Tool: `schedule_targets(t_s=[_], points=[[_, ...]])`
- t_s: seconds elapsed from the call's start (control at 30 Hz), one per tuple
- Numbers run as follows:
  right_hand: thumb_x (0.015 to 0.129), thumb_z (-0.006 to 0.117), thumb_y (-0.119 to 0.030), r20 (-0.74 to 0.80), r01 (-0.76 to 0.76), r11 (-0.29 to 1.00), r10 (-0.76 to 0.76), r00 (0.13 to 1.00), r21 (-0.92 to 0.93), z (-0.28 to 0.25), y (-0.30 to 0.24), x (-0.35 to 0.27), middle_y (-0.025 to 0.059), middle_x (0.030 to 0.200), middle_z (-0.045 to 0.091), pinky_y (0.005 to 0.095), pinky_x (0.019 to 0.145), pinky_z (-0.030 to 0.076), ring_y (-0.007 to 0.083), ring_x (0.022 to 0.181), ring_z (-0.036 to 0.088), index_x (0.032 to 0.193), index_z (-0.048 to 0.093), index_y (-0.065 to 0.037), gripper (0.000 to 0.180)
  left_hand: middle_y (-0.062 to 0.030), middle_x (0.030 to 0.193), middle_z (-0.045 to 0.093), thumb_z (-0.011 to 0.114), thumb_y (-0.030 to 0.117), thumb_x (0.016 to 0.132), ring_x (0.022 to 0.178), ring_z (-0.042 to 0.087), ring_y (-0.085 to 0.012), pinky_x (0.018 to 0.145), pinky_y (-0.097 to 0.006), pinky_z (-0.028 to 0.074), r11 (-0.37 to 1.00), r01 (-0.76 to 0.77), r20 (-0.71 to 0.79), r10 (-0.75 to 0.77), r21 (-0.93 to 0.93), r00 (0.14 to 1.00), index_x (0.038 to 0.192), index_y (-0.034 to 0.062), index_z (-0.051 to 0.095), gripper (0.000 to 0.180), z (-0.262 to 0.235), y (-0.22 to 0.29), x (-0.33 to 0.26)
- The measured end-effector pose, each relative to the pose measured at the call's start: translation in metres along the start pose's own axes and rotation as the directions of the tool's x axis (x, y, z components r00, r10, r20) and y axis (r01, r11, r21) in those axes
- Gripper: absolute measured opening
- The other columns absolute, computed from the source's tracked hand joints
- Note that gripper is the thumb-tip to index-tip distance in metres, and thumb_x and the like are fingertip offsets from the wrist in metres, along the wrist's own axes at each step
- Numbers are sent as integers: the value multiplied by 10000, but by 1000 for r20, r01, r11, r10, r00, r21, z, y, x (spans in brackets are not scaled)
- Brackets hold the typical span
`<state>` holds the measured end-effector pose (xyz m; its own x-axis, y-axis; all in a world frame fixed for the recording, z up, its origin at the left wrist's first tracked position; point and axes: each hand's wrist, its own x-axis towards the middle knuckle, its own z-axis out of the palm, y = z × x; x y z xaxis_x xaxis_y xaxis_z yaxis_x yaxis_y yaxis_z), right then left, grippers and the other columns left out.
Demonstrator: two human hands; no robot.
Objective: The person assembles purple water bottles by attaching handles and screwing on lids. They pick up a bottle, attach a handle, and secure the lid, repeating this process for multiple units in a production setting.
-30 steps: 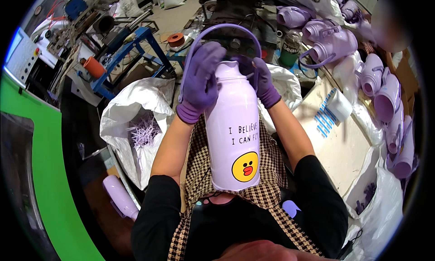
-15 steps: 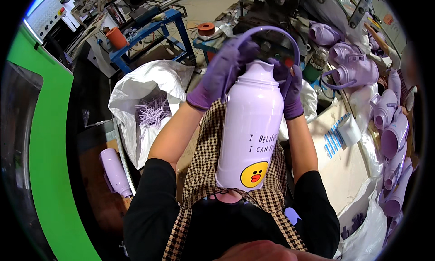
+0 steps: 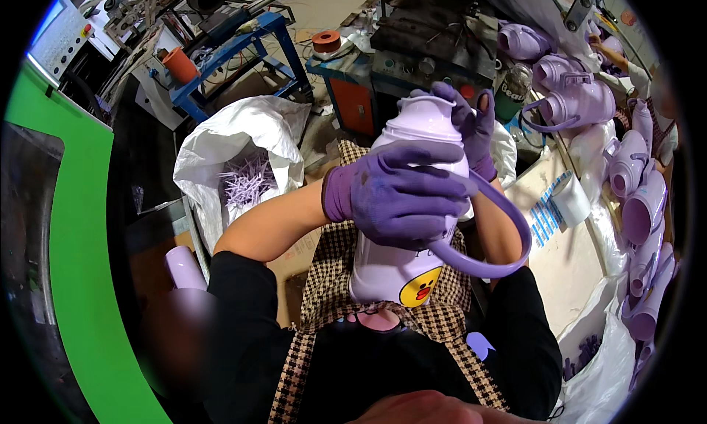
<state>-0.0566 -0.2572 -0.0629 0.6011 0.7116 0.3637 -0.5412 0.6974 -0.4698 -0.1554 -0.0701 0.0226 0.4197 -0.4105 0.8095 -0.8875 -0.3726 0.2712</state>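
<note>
My left hand (image 3: 406,194) wraps around the front of the lilac jug (image 3: 384,271) at my twelve o'clock; its handle (image 3: 480,267) loops toward four o'clock. My right hand (image 3: 477,129) is behind the neck (image 3: 421,128) (whether it grasps, I can't tell).

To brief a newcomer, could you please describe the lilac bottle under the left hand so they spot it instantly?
Find the checked tan fabric apron near the picture's centre. In front of it is a tall, glossy lilac bottle, the purple-gloved left hand across it. Unlike the lilac bottles heaped at right, it shows a yellow cartoon face.
</note>
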Motion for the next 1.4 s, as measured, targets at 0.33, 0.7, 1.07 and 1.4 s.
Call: schedule_targets(t_s=[0.33, 0.7, 1.07, 1.4], points=[[915, 634, -262, -277, -124, 876, -11, 961, -465, -6, -31, -32, 151, 1278, 632, 375, 1059, 451, 244, 1147, 607, 1341, 570, -5, 502, -147, 1198, 642, 625, 191, 865, 1166, 568, -324, 1133, -470, 304, 914, 363, -119, -387, -184, 914, 1198, 2, 625, 382, 41, 9, -12], [1039, 513, -361, 47, -137, -115, -905, 422, -984, -28, -151, -331, 140, 1450, 489, 460, 1006, 522, 307, 1269, 560, 1498, 302, -44, 597, -133, 1247, 617, 561, -7, 932, 1164, 576, -236, 1036, -351, 430, 688, 720, -201, -720, -87, 664, 1168, -15, 614, 242, 36, 0, -195], [885, 735, -167, 601, -502, -650, -747, 284, -570, -127, -377, -232, 98, 1093, 664, 390, 893, 528, 308, 1013, 620, 1193, 607, -67, 348, -153, 1100, 671, 627, 40, 884, 1077, 613, -316, 1022, -428, 449, 854, 519, -101, -514, 37, 852, 1022, -4, 666, 150, 78, -29, -170], [971, 555, -119, -418, 300, 592, -771, 480, -748, -145, -229, -150, 113, 1120, 625, 316, 815, 479, 198, 910, 574, 1266, 589, -34, 309, -150, 1072, 710, 635, 112, 909, 1039, 651, -339, 954, -424, 485, 500, 841, -351, -765, 206, 540, 1048, 18, 700, 180, 15, -20, -360]])
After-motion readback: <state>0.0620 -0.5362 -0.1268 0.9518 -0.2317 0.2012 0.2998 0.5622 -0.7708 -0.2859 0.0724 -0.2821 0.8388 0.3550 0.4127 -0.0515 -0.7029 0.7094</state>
